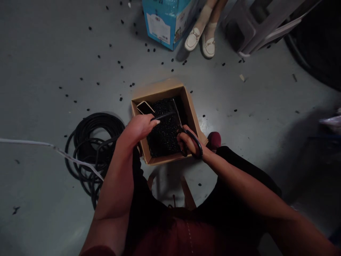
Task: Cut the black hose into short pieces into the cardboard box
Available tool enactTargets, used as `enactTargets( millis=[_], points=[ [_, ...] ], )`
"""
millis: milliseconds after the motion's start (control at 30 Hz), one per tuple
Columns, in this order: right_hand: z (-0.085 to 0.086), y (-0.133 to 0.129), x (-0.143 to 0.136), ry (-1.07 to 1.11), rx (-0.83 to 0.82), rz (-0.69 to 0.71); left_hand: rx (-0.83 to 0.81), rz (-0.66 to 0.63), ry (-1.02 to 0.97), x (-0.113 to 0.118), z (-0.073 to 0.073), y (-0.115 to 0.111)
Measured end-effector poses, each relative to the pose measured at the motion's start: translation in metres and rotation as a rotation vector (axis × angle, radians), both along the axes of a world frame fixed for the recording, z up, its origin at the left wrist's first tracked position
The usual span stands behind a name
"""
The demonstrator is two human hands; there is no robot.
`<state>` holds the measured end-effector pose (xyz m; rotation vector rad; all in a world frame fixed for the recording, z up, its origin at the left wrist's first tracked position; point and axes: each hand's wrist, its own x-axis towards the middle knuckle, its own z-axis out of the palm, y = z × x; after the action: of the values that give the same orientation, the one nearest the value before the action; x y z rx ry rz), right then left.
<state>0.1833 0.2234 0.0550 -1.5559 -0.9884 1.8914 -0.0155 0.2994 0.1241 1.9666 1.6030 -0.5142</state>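
My left hand (141,126) is closed around a black ribbed tube (164,116), its free end pointing right over the box. In my right hand (188,141) are scissors with black handles (198,144), my fingers through the loops. The scissors' blades point up and away from me, and the tube's end meets them; how far the blades are spread is hard to see. Below both hands stands an open cardboard box (191,110), holding a heap of small black pieces (163,137). A dark rectangular thing with a pale rim (145,107) leans in its far left corner.
A coil of black tubing (93,124) lies on the floor to the left, near a white cord (66,154). Small black pieces are scattered about. Beyond the box are a blue carton (160,25), another person's white shoes (193,38) and a plastic stool (245,28).
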Motion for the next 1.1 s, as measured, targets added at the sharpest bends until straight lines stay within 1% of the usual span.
enactTargets(
  millis=[167, 333, 433, 500, 667, 800, 867, 1000, 1100],
  points=[
    [-0.003, 0.0, -0.001, -0.02, -0.031, 0.021, -0.004, -0.015, 0.058, -0.002, -0.009, 0.001],
    [-0.007, -0.005, -0.004, 0.008, -0.072, 0.002, 0.008, 0.012, 0.027, -0.008, -0.018, 0.0],
    [-0.008, -0.006, -0.005, 0.014, -0.124, -0.032, 0.038, -0.016, -0.004, -0.01, -0.02, 0.0],
    [-0.009, -0.006, -0.004, -0.001, -0.165, -0.03, 0.035, -0.036, 0.006, -0.01, -0.02, 0.0],
    [-0.015, -0.007, -0.002, -0.013, -0.201, 0.02, 0.009, -0.04, 0.043, -0.009, -0.016, 0.001],
    [-0.018, -0.006, -0.002, 0.064, -0.198, -0.054, 0.077, 0.011, 0.02, -0.011, -0.009, 0.004],
    [-0.017, -0.004, -0.001, 0.111, -0.182, -0.081, 0.115, 0.037, -0.004, -0.011, -0.004, 0.005],
    [-0.012, 0.0, 0.002, 0.169, -0.178, -0.072, 0.147, 0.068, -0.051, -0.008, 0.002, 0.007],
    [-0.008, 0.002, 0.004, 0.149, -0.171, -0.062, 0.154, 0.08, -0.072, -0.006, 0.004, 0.008]
  ],
)
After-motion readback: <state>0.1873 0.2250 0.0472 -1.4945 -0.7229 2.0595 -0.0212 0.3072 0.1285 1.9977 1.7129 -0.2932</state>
